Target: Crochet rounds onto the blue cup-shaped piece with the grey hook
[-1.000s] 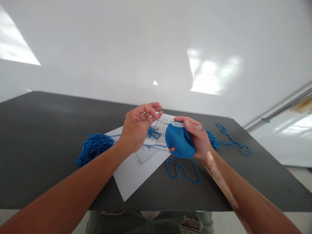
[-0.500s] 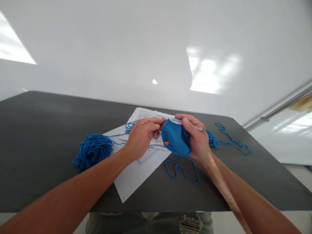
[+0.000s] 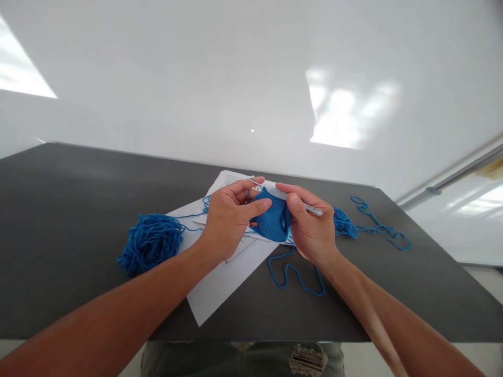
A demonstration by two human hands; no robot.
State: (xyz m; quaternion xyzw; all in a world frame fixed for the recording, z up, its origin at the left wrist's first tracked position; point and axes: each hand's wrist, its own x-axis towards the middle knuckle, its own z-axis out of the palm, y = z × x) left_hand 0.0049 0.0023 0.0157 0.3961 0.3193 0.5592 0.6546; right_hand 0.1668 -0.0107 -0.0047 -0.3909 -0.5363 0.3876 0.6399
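Between my hands is a round blue crochet piece, held up over the papers. My left hand grips its left edge, thumb across the front and index finger stretched along the top. An orange stitch marker hangs at the piece's lower left, below my left thumb. My right hand is closed round the light grey handle of a crochet hook. The hook points left along the piece's top edge, its thin tip near my left index finger. Blue working yarn runs from the left toward my left hand.
A large blue yarn bundle lies at the left on the dark table. Printed paper sheets lie under my hands. A smaller blue yarn heap with a loose tail rests at the right. A white wall stands behind.
My left hand has moved from the piece's upper left edge onto its front, thumb now laid over it. The crochet piece has shifted left and tilted; the right hand moved slightly with the hook.
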